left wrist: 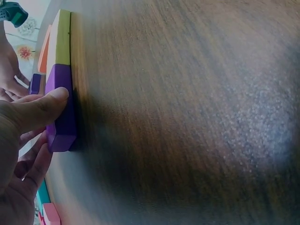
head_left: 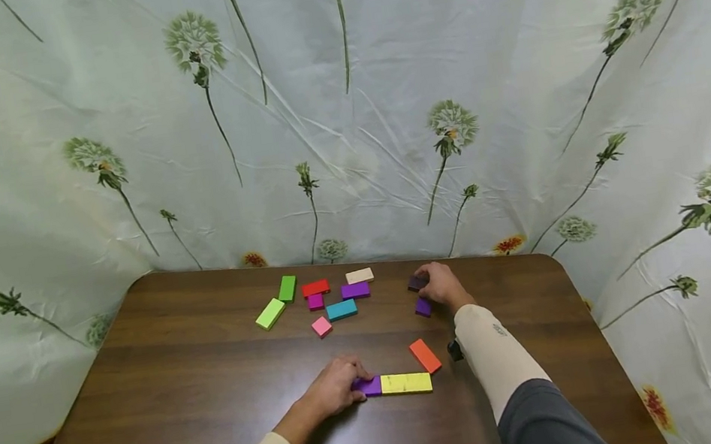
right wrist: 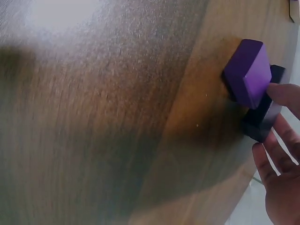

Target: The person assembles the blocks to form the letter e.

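My left hand (head_left: 340, 385) pinches a purple block (left wrist: 62, 108) between thumb and fingers, low on the wooden table. One end of that block meets a yellow block (head_left: 406, 383), the two forming a straight row. An orange block (head_left: 425, 356) lies slantwise just behind the yellow one. Farther back on the right, my right hand (head_left: 444, 285) holds a dark, nearly black block (right wrist: 260, 121) by thumb and fingertips. Right beside it, on the near side, is a small purple block (right wrist: 248, 75).
Toward the back middle lie a teal block (head_left: 342, 310), a pink block (head_left: 322, 327), a magenta block (head_left: 316, 302), a red block (head_left: 315, 288), another purple block (head_left: 356, 291), a cream block (head_left: 359, 276) and two green blocks (head_left: 270, 314). A floral curtain (head_left: 363, 175) hangs along the table's back edge.
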`<act>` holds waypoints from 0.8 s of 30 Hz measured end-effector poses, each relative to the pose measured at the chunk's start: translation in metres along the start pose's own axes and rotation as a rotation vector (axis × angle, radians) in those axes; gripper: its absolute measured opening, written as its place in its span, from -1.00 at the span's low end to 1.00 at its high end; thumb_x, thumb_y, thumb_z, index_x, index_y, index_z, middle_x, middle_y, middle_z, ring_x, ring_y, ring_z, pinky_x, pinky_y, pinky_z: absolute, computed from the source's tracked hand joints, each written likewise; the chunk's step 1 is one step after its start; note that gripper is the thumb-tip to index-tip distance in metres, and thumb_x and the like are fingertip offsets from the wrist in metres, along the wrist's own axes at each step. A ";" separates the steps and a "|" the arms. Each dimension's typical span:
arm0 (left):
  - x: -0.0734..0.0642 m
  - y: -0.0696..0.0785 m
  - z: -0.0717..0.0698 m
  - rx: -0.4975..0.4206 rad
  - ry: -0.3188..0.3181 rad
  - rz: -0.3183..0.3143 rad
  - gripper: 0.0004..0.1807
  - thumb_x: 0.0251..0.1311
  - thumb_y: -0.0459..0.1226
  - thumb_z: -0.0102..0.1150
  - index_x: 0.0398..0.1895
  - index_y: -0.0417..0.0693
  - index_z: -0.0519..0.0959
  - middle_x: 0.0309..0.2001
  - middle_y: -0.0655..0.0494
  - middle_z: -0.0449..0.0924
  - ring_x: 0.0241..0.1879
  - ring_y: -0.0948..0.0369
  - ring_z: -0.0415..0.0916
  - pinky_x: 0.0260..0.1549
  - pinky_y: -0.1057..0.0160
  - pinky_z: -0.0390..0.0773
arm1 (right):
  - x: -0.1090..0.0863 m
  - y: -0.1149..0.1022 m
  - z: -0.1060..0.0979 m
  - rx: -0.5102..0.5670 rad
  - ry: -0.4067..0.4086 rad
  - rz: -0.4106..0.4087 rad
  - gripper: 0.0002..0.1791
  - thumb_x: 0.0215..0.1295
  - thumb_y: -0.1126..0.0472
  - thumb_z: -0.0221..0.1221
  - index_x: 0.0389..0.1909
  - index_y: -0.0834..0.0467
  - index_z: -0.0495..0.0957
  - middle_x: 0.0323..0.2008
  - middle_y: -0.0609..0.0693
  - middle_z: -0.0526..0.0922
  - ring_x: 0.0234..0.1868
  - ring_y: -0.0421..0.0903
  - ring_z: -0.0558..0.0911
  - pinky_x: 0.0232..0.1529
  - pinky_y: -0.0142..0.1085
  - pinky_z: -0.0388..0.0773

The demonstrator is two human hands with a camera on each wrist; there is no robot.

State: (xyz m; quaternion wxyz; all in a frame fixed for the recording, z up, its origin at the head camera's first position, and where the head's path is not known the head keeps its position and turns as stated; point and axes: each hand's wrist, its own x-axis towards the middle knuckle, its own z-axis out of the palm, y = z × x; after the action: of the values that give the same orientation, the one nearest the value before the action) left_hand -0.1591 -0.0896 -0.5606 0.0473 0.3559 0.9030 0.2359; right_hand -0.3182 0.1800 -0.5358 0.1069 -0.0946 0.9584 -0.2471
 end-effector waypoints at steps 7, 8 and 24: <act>0.000 -0.001 0.000 0.017 0.013 0.020 -0.70 -0.11 -0.33 0.49 -0.23 -0.17 0.73 -0.33 0.12 0.59 -0.22 0.14 0.52 -0.15 0.23 0.50 | 0.003 0.002 0.004 0.007 0.008 0.025 -0.56 0.01 0.41 0.29 0.00 0.29 0.58 -0.06 0.24 0.62 -0.05 0.12 0.55 0.03 -0.06 0.45; 0.000 -0.002 0.000 0.018 0.013 0.019 -0.70 -0.11 -0.32 0.49 -0.23 -0.16 0.73 -0.33 0.12 0.58 -0.22 0.15 0.52 -0.15 0.24 0.50 | 0.004 0.002 0.003 0.009 0.008 0.026 -0.57 0.01 0.41 0.29 0.00 0.28 0.58 -0.06 0.24 0.62 -0.05 0.12 0.55 0.03 -0.06 0.45; 0.001 -0.001 0.001 0.000 0.029 0.035 -0.71 -0.12 -0.34 0.50 -0.25 -0.20 0.72 -0.33 0.09 0.58 -0.25 0.12 0.52 -0.18 0.22 0.52 | -0.022 -0.034 -0.003 0.031 0.032 -0.074 -0.62 0.08 0.31 0.34 -0.04 0.31 0.62 -0.15 0.17 0.65 -0.16 0.02 0.58 -0.08 -0.14 0.51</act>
State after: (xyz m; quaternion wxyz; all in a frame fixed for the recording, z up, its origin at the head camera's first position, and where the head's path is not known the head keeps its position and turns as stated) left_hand -0.1601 -0.0894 -0.5620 0.0303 0.3684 0.8971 0.2420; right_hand -0.2933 0.1572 -0.5134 0.0840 -0.1246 0.9519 -0.2670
